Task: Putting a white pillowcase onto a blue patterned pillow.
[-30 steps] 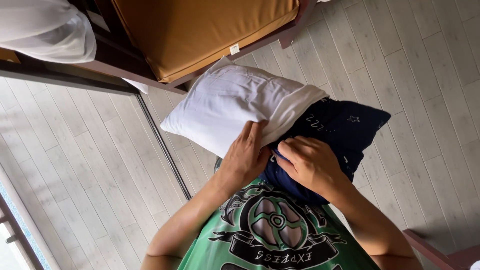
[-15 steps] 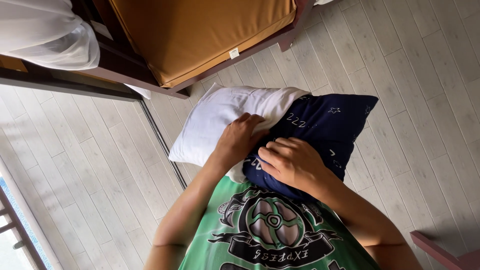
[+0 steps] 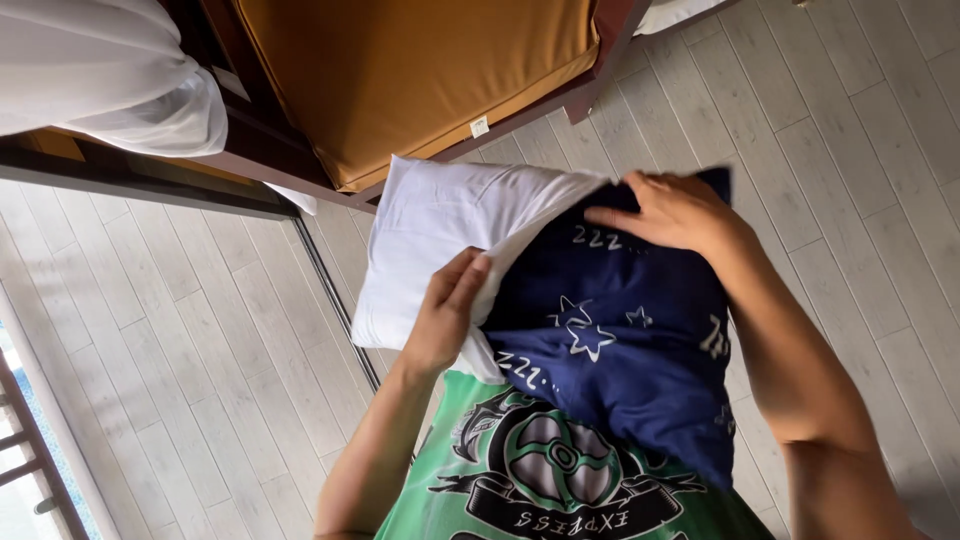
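Observation:
A white pillow [image 3: 450, 235] sits partly inside a dark blue pillowcase [image 3: 620, 350] printed with white stars, held against my chest. My left hand [image 3: 448, 315] grips the pillow's white fabric at the case's open edge. My right hand [image 3: 675, 210] holds the top edge of the blue pillowcase, fingers curled over it. About half of the pillow sticks out to the left of the case. My green printed shirt [image 3: 560, 480] shows below both.
A wooden seat frame with an orange-brown cushion [image 3: 420, 80] stands just ahead. White sheer fabric [image 3: 110, 85] is bunched at the upper left. A dark floor track [image 3: 340, 300] crosses the pale plank floor [image 3: 180, 360]. A railing [image 3: 30, 460] shows at bottom left.
My right hand moved from the middle of the pillowcase up to its top edge. The pillow and case lifted and now stand taller; the left hand shifted down onto the white fabric.

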